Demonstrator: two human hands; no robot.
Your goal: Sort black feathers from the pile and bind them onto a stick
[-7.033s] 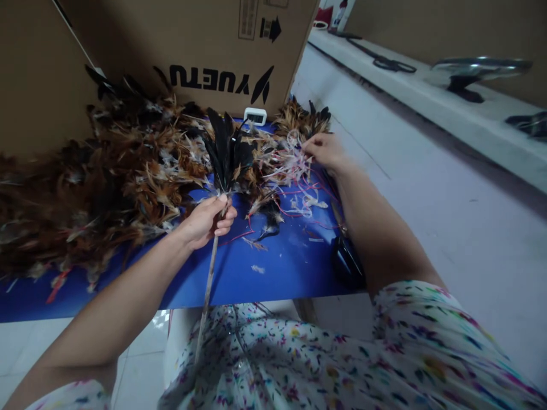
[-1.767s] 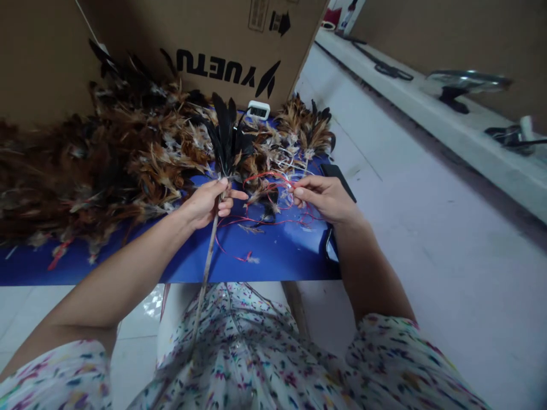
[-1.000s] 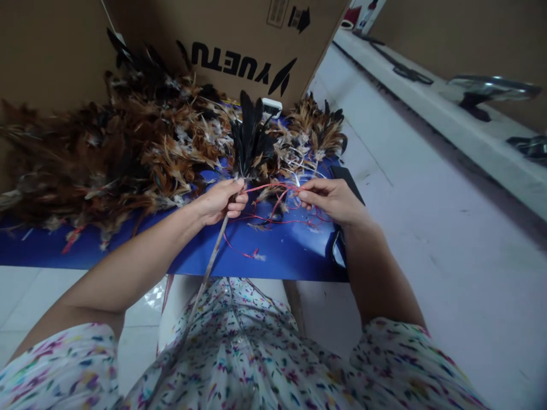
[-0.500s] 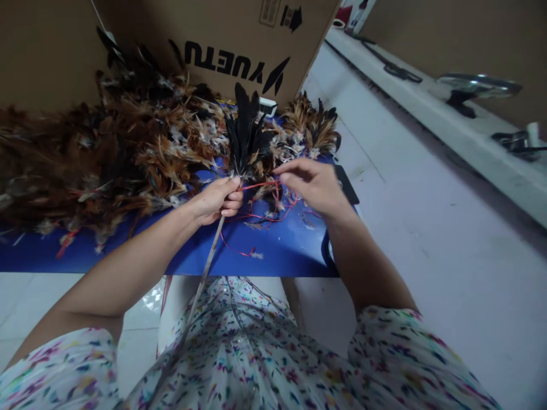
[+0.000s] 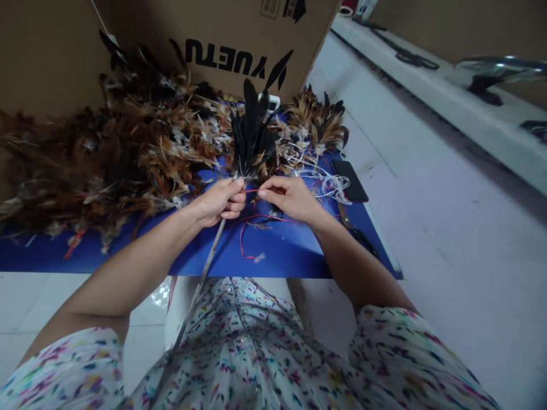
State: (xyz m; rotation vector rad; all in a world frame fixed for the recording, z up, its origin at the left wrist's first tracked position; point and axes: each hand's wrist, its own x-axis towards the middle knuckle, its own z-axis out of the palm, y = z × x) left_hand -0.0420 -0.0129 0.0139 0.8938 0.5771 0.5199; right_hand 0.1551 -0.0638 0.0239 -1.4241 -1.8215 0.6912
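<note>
My left hand point(image 5: 224, 202) is closed round the top of a thin stick point(image 5: 208, 259), where a bunch of black feathers point(image 5: 252, 134) fans upward. The stick slants down toward my lap. A red string point(image 5: 251, 191) runs from the left fist to my right hand point(image 5: 288, 196), which pinches it between thumb and fingertips close by. More of that string lies in loops on the blue tabletop point(image 5: 294, 250) below the hands. The feather ends inside the left fist are hidden.
A large heap of brown feathers point(image 5: 128, 148) covers the left and back, against a cardboard box point(image 5: 239, 34). At right lie a smaller feather pile point(image 5: 320, 122), white cord point(image 5: 335, 185), a black phone point(image 5: 350, 179) and a dark-handled tool point(image 5: 363, 242).
My right hand has moved left and closer to the left hand, so the stretch of red string between them is shorter. The phone and white cord have come into fuller view.
</note>
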